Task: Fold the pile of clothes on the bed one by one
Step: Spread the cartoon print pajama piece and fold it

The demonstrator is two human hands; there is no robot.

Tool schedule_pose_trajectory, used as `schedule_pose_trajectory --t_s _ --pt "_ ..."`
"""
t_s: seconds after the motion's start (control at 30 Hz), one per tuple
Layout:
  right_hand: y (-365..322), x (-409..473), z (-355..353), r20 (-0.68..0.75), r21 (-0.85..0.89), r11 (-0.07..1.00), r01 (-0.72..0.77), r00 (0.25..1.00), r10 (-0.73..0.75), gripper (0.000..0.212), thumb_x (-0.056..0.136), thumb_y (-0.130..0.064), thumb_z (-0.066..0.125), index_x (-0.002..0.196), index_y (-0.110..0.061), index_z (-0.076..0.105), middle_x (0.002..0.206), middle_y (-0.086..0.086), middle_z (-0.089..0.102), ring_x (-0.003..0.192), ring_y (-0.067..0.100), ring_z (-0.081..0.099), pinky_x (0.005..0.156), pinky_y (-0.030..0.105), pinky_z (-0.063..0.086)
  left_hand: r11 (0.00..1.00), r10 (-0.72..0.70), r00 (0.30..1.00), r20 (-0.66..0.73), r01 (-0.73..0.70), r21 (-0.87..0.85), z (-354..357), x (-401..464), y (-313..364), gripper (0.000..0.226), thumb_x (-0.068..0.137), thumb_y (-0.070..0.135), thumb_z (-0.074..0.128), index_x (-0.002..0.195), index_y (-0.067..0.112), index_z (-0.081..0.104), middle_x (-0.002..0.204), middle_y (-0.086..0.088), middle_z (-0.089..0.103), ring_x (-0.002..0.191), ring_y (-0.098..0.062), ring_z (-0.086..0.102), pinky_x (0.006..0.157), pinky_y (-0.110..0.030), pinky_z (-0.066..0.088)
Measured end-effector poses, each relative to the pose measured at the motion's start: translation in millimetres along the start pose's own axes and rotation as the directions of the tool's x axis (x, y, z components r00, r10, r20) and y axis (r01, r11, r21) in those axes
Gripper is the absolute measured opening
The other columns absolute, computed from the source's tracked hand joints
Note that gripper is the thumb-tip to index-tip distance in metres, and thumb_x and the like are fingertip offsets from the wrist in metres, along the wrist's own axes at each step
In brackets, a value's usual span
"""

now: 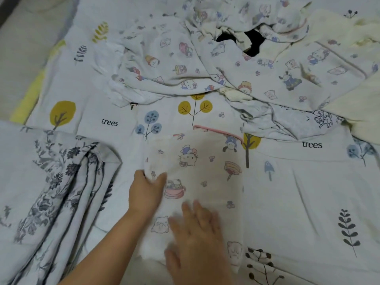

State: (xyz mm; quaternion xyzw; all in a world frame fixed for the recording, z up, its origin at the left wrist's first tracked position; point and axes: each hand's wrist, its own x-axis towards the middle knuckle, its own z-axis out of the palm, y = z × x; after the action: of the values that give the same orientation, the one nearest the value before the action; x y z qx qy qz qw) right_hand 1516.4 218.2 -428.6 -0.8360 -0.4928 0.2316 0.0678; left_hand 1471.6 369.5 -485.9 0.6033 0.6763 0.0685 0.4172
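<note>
A folded garment [197,182] lies at the bed's [308,202] centre. Its nine-o'clock edge is pinched by the left hand [147,192]; the right hand [197,229], fingers straight, is pressed flat at six o'clock. The pile [205,58] lies at twelve.

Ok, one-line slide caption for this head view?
Left hand pinches the white cartoon-print garment's edge while the right hand presses it flat.

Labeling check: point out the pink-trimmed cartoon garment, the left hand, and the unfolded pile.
Pink-trimmed cartoon garment [205,173], head view, its flat middle.
Left hand [147,192], head view, back of hand at the garment's left edge.
Unfolded pile [185,64], head view, rumpled cartoon-print cloth.
</note>
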Motion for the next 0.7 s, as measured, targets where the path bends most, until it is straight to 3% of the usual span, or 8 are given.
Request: schedule_pose_trajectory --t_s 0.1,0.17,0.23,0.3,0.43,0.5,0.6,0.7 --pt "19 15 -13 -0.106 0.054 0.987 -0.151 0.982 0.156 0.063 0.063 -0.033 0.075 0.122 -0.015 0.062 0.133 0.019 0.053 0.122 0.039 0.051 0.089 0.058 0.044 0.97 0.241 0.969 -0.059 -0.242 -0.001 8 -6 10 0.078 0.076 0.04 0.073 0.136 0.018 0.028 0.108 0.006 0.046 0.091 -0.016 0.053 0.073 -0.028 0.039" --pt "38 31 -20 -0.071 0.048 0.94 -0.336 0.938 0.339 0.07 0.09 -0.034 0.051 0.149 -0.016 0.017 0.155 0.019 0.011 0.141 0.038 0.017 0.109 0.054 0.026 0.907 0.394 0.918 -0.039 -0.381 0.177 14 -8 14 0.076 0.081 0.043 0.066 0.142 0.026 0.024 0.117 0.002 0.035 0.087 -0.016 0.049 0.071 -0.029 0.04" --pt "53 40 -18 0.034 0.207 0.869 -0.45 0.891 0.453 0.07 0.097 -0.042 0.033 0.148 -0.025 -0.013 0.156 0.01 -0.012 0.143 0.031 0.003 0.113 0.044 0.019 0.893 0.336 0.941 0.03 -0.329 0.308 16 -2 20 0.049 0.085 0.046 0.059 0.125 0.019 0.047 0.114 -0.01 0.04 0.088 -0.028 0.054 0.071 -0.031 0.041" --pt "57 45 -14 0.066 0.353 0.806 -0.475 0.872 0.484 0.073 0.097 -0.042 0.034 0.147 -0.028 -0.016 0.156 0.006 -0.01 0.14 0.029 0.016 0.108 0.04 0.028 0.91 0.254 0.964 0.077 -0.265 0.318 17 6 28 0.034 0.087 0.041 0.059 0.08 0.008 0.054 0.092 -0.019 0.049 0.084 -0.033 0.053 0.066 -0.032 0.039" --pt "55 46 -3 -0.049 0.359 0.839 -0.41 0.889 0.455 0.079 0.094 -0.047 0.039 0.147 -0.03 -0.016 0.156 0.004 -0.004 0.133 0.028 0.026 0.103 0.039 0.034 0.918 0.178 0.938 0.299 -0.049 -0.393 5 13 42 0.027 0.096 0.025 0.049 0.08 0.006 0.057 0.066 -0.024 0.06 0.062 -0.036 0.062 0.066 -0.044 0.056" --pt "57 45 3 -0.097 0.296 0.886 -0.357 0.911 0.4 0.078 0.092 -0.051 0.039 0.148 -0.028 -0.011 0.156 0.007 -0.003 0.133 0.027 0.025 0.103 0.037 0.032 0.867 0.122 0.945 0.305 0.049 -0.497 -3 19 35 0.025 0.098 0.023 0.044 0.081 0.011 0.058 0.068 -0.011 0.068 0.063 -0.029 0.066 0.058 -0.034 0.056" --pt "59 48 12 -0.011 0.128 0.934 -0.333 0.941 0.337 0.074 0.094 -0.055 0.031 0.148 -0.026 -0.011 0.155 0.013 -0.012 0.14 0.027 0.014 0.109 0.036 0.024 0.986 0.166 0.978 0.129 -0.168 0.0 0 21 16 0.017 0.096 0.017 0.046 0.089 0.002 0.05 0.081 -0.015 0.06 0.08 -0.034 0.06 0.063 -0.035 0.046" --pt "57 55 11 -0.037 0.026 0.929 -0.37 0.928 0.371 0.074 0.092 -0.058 0.023 0.147 -0.027 -0.016 0.154 0.015 -0.02 0.144 0.029 -0.005 0.115 0.043 0.01 0.789 0.513 0.852 -0.104 -0.421 0.447 6 10 15 0.029 0.086 0.004 0.054 0.115 0.001 0.049 0.113 -0.022 0.054 0.098 -0.041 0.053 0.074 -0.041 0.04"
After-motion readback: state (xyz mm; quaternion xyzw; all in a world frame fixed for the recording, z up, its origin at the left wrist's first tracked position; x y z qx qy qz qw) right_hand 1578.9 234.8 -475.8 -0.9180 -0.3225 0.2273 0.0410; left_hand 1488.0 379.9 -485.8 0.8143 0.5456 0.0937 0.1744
